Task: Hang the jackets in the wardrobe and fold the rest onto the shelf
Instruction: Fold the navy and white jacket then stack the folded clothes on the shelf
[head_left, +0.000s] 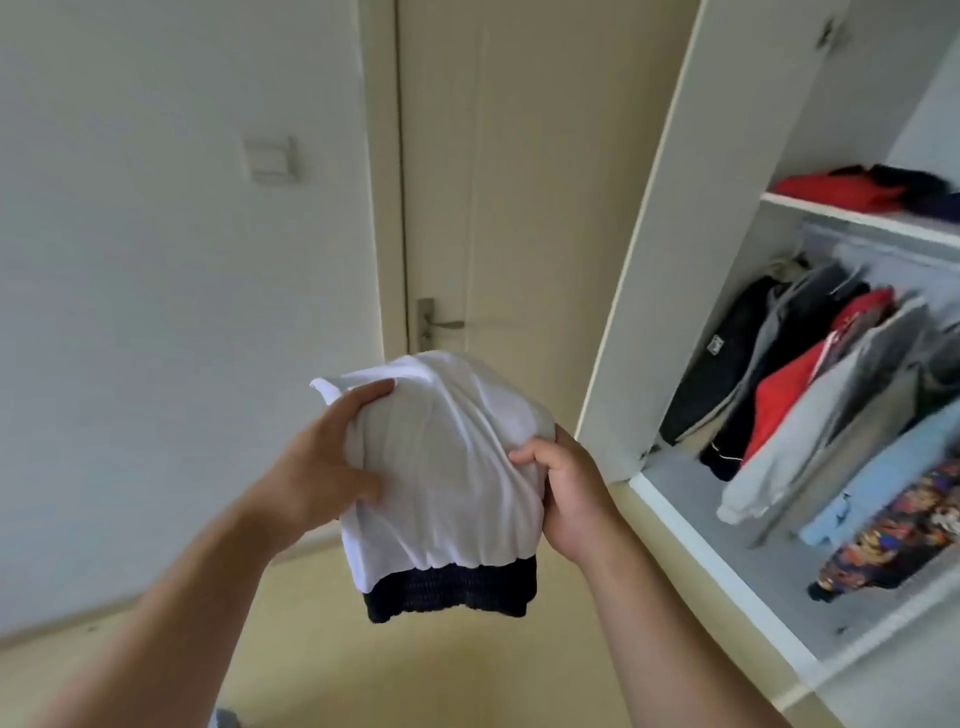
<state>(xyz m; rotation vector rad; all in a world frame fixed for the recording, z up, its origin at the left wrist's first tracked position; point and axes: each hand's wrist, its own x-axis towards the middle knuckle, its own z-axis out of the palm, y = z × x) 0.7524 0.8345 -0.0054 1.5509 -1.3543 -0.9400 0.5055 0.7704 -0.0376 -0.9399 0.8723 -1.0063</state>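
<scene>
A folded white garment (447, 457) with a dark knitted hem (452, 592) hangs between my hands at the middle of the view. My left hand (332, 457) grips its left side, thumb on top. My right hand (566, 483) pinches its right edge. To the right stands the open wardrobe (670, 291). Several jackets (810, 395) hang inside it, black, grey, red, light blue and patterned. On the shelf (831, 210) above the rail lie folded red (841, 192) and dark clothes (914, 187).
A closed cream door (519, 182) with a metal handle (441, 325) is straight ahead. A white wall with a light switch (270, 158) is on the left. The wardrobe's floor panel (727, 551) is grey with a white front edge.
</scene>
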